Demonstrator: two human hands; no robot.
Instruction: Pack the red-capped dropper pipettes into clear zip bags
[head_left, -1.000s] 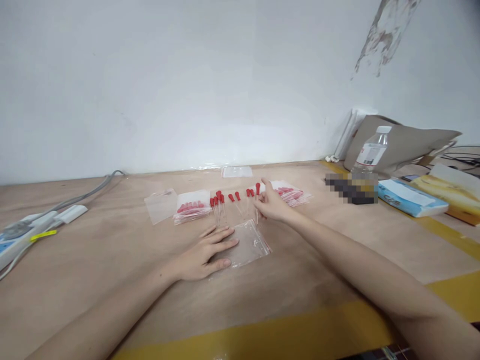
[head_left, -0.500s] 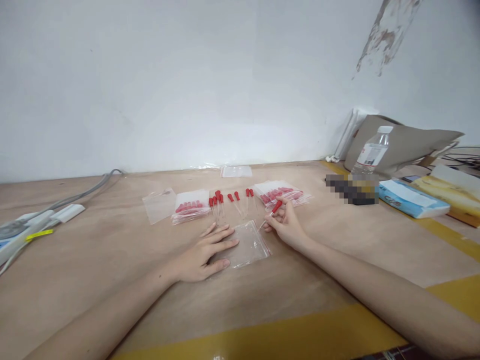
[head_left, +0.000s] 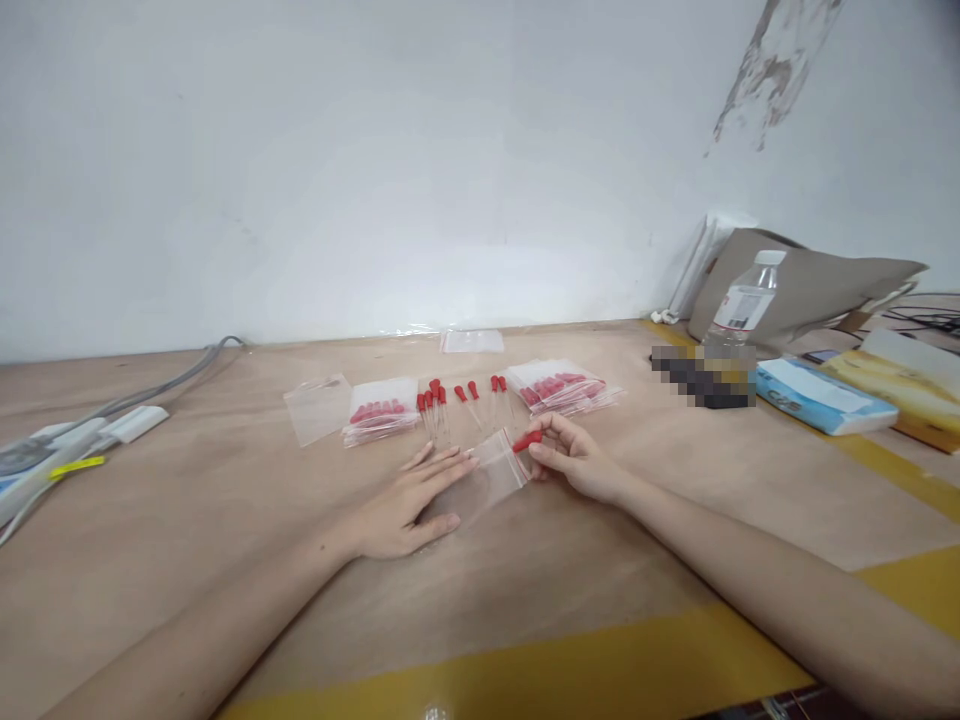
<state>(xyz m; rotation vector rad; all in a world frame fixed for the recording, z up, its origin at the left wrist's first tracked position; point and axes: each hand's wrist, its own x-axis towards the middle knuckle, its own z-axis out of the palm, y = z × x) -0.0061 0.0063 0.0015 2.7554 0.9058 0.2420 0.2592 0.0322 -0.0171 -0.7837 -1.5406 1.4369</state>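
Note:
My left hand lies flat with fingers apart on a clear zip bag, pressing it to the table. At the bag's right-hand mouth, my right hand pinches a dropper by its red rubber bulb. The dropper's thin tube points left into or over the bag; which of these I cannot tell. Several loose red-bulbed droppers lie just beyond the bag. On either side of them are a left stack of filled bags and a right stack of filled bags.
Flat bags lie by the wall, and another clear bag is at the left. A power strip with cables sits far left. At right stand a water bottle, a grey bag and tissue packs.
My right hand has moved the dropper left and down to the bag's mouth, its tube now at the bag. The bag's mouth edge has lifted and shifted left. My left hand stays put.

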